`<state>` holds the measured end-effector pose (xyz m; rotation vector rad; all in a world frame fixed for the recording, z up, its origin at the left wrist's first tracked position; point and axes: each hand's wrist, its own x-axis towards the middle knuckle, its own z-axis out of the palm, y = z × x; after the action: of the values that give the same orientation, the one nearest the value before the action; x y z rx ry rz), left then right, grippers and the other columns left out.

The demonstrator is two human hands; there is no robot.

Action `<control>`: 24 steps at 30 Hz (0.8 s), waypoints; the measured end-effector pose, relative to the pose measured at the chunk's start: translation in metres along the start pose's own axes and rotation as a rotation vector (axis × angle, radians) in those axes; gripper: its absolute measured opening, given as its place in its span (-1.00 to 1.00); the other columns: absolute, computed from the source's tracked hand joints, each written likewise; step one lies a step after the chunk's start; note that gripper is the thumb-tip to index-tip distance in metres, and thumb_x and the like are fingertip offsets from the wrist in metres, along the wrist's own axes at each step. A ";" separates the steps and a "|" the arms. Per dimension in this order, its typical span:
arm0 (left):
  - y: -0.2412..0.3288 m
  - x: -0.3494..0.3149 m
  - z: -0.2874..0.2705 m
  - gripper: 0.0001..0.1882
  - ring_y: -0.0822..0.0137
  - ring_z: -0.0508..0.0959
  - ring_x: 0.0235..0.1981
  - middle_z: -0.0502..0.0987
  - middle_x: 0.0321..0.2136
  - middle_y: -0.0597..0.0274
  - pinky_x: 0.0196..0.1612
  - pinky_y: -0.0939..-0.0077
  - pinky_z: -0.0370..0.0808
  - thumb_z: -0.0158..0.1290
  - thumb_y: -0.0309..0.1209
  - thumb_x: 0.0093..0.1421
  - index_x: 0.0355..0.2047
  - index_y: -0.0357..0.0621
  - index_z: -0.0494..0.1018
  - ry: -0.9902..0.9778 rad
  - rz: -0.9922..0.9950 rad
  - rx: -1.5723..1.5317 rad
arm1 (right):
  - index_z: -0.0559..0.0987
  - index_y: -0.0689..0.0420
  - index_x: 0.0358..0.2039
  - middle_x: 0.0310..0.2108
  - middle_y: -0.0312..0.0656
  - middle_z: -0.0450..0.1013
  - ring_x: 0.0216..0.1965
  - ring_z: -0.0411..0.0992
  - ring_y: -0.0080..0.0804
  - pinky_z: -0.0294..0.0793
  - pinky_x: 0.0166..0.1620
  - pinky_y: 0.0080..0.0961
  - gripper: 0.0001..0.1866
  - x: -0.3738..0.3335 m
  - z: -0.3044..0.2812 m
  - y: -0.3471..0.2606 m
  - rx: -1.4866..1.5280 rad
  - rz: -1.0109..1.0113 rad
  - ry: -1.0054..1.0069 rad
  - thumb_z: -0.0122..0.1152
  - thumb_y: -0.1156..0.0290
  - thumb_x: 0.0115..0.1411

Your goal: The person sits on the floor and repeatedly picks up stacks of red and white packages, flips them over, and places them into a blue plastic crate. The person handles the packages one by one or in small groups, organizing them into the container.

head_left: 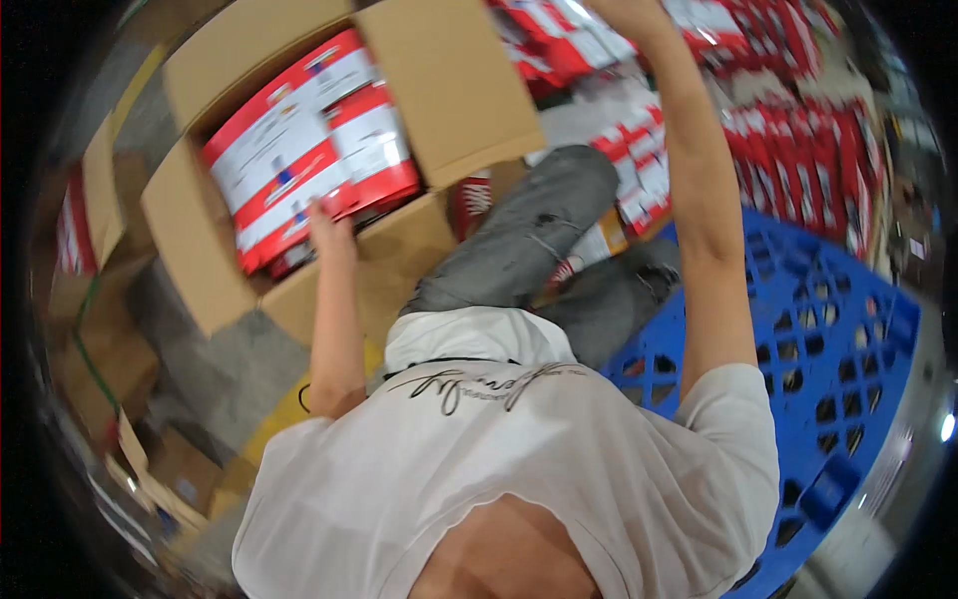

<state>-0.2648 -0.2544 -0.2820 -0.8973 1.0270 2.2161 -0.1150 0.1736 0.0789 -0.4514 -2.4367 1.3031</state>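
My left hand [331, 232] is at the near side of an open cardboard box [454, 90], its fingers closed at the corner of a red and white pouch [374, 150]. Beside and under that pouch, larger red and white flat packages [274, 160] fill the box. My right arm stretches far forward to the right. At the picture's top edge my right hand [629, 14] is over a pile of red and white pouches [569, 50]; its fingers are cut off from view.
Stacked red and white pouches [798, 165] stand at the far right. A blue plastic pallet [788, 309] lies to my right, beside my grey-trousered legs [519, 235]. More cardboard boxes [110, 349] are on the left, with a yellow floor line [269, 439] near them.
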 end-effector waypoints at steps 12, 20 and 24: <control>0.038 -0.172 0.115 -0.51 0.26 0.51 0.09 0.51 0.06 0.00 0.11 0.35 0.50 0.09 -0.51 0.38 0.27 -0.36 0.29 -0.013 0.377 1.041 | 0.60 0.04 0.04 -0.18 -0.28 0.64 -0.26 0.63 -0.44 0.58 -0.32 -0.42 -0.62 -0.583 -0.146 0.312 0.230 1.309 0.954 0.35 0.18 0.26; -0.350 -0.248 0.369 -0.59 0.31 0.53 0.13 0.57 0.06 0.08 0.25 0.39 0.41 0.12 -0.42 0.37 0.18 -0.32 0.44 -1.594 0.051 1.511 | 0.35 0.33 0.31 0.13 0.05 0.51 0.10 0.54 -0.11 0.59 0.07 -0.22 -0.07 -0.657 -0.039 0.513 0.239 1.503 0.974 0.57 0.12 0.05; -0.567 -0.133 0.324 -0.36 0.08 0.57 0.13 0.56 0.10 -0.13 0.21 0.26 0.48 0.30 -0.33 0.18 0.21 -0.37 0.40 -1.575 0.326 2.067 | 0.45 0.32 0.20 0.06 0.08 0.55 0.04 0.58 -0.18 0.61 0.07 -0.26 -0.13 -0.597 -0.035 0.511 0.516 1.326 1.133 0.67 0.23 -0.07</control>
<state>0.1004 0.3036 -0.2776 1.5861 1.5102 0.3642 0.4924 0.2135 -0.4200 -2.0681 -0.6620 1.3115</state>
